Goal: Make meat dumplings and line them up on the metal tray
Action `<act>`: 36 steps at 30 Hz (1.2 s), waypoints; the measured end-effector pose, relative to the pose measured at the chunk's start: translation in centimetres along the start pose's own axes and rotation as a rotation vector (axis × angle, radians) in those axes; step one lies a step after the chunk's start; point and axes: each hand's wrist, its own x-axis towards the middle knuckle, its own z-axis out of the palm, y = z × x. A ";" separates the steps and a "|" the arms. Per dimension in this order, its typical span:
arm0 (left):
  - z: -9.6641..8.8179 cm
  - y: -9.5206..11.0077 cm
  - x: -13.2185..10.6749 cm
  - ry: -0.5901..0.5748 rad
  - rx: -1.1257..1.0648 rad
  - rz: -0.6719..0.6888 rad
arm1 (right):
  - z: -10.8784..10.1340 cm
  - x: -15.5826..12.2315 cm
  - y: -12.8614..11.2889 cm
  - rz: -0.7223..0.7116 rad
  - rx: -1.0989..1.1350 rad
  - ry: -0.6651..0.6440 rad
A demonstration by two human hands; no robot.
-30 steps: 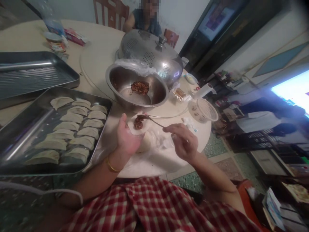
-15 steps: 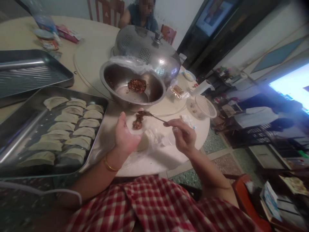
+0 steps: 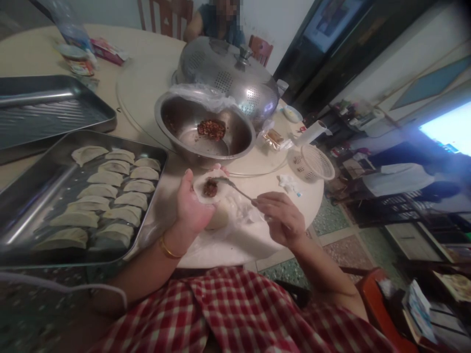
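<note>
The person's left hand (image 3: 193,203) cups 1 round wrapper (image 3: 200,185), thumb apart from the fingers, dark filling (image 3: 210,189) at its middle. The right hand (image 3: 282,218) (fingers closed) pinches a spoon (image 3: 239,190), its head at the filling.

I count fourteen dumplings (image 3: 97,190), all in one of two trays (image 3: 47,196). My two hands (image 3: 192,212) account for one wrapper (image 3: 221,193) and one spoon (image 3: 237,189); beyond them I record one bowl (image 3: 238,136), one dome (image 3: 228,73), one bottle (image 3: 69,25) and one jar (image 3: 78,61).
</note>
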 end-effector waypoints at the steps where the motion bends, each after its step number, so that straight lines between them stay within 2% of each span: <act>1: 0.0 0.0 -0.1 -0.004 0.001 -0.008 | 0.2 0.0 0.1 0.019 -0.003 0.020; 7: -0.4 0.0 0.3 -0.018 0.008 0.008 | 1.1 -0.7 0.6 -0.035 -0.008 -0.007; 11: -0.8 -0.1 0.8 -0.035 0.029 0.010 | 1.2 -1.3 0.7 -0.117 -0.011 -0.031; 13: -0.7 -0.1 0.8 -0.036 0.017 -0.005 | 1.1 -1.5 0.8 -0.111 0.004 -0.015; 19: -0.4 -0.1 0.7 0.005 -0.037 0.007 | 0.3 -1.2 0.2 -0.009 0.149 0.130; 25: -1.1 -0.3 1.2 -0.002 -0.010 0.018 | 0.6 -1.5 -1.3 0.063 0.205 0.104; 31: -1.0 -0.6 1.2 -0.053 -0.018 0.035 | 2.1 -1.7 -0.6 0.342 0.259 0.111; 36: -1.0 -0.6 1.2 -0.040 -0.020 0.045 | 2.4 -1.6 -0.2 0.440 0.310 0.184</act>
